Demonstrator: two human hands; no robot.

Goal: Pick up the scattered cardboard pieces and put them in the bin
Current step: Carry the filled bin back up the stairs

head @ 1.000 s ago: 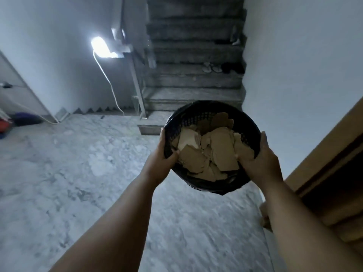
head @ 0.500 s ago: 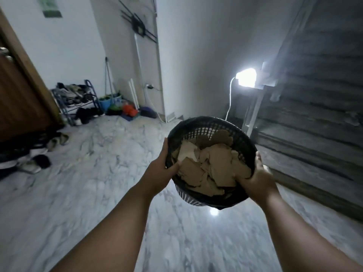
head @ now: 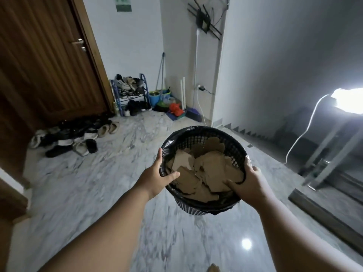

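The view has swung from the stairs toward the door point(head: 49, 65) and shoe rack point(head: 129, 95). The left hand point(head: 157, 173) and right hand point(head: 247, 179) still grip the bin point(head: 231, 150) by its rim, carried above the floor point(head: 98, 183). The cardboard pieces point(head: 208, 169) lie inside, so the gathering looks nearly done.

Marble floor point(head: 78, 183), wooden door point(head: 45, 61), shoe rack point(head: 130, 95), bright lamp point(head: 347, 102)

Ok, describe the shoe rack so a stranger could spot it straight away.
Find the big wooden door on the left; just past its far edge, against the white wall, stands the shoe rack. It's the only blue-framed stand, its shoes on shelves, unlike the loose shoes strewn on the floor.
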